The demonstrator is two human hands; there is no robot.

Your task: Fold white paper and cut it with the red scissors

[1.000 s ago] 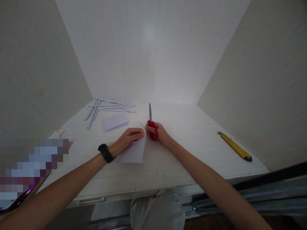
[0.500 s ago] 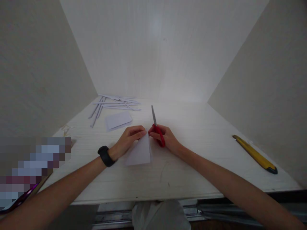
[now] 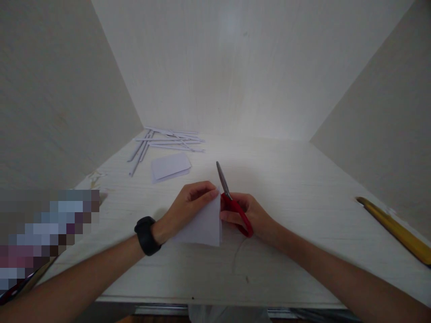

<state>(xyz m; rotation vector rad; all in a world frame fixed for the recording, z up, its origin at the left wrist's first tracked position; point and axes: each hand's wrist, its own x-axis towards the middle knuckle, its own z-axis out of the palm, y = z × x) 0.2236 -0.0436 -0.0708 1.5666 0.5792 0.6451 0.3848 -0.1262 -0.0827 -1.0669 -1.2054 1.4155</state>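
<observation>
Between thumb and fingers, my left hand (image 3: 191, 204) pinches the top corner of a folded white paper (image 3: 204, 226), which hangs down toward the tabletop. My right hand (image 3: 254, 213) is closed around red-handled scissors (image 3: 240, 215), its fingertips at the paper's right edge. The scissors' blades point up and away and look closed, beside the paper rather than around it. Whether the right fingertips also grip the paper is hard to tell. Just beyond my left hand lies a small stack of folded white paper (image 3: 171, 166).
Several thin rolled paper sticks (image 3: 168, 141) lie in a loose pile at the back left. A yellow box cutter (image 3: 393, 226) rests by the right wall. White panels enclose the table (image 3: 286, 175) at the back and sides. A blurred-out object (image 3: 50, 233) is at the left.
The view has shifted a little. My left hand has turned the paper so its right edge stands straighter, and my right hand with the scissors has come slightly nearer to me.
</observation>
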